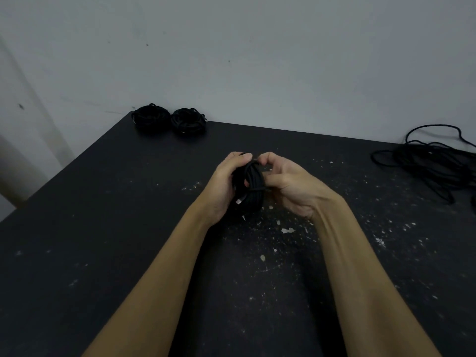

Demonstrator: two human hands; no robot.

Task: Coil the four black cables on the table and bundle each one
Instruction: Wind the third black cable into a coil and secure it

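A coiled black cable (251, 195) is held upright above the middle of the black table (103, 228). My left hand (224, 186) grips the coil from its left side, fingers curled over the top. My right hand (288, 184) pinches a strand at the coil's top right. A silver plug (239, 201) sticks out at the coil's lower left. Two finished black bundles lie side by side at the far left corner, one (150, 119) left of the other (189, 121). A loose, tangled black cable (435, 161) sprawls at the table's right edge.
A pale grey wall (257, 60) rises right behind the table's far edge. White flecks and chips (287, 230) are scattered over the tabletop around and in front of my hands. The table's left edge runs diagonally toward me.
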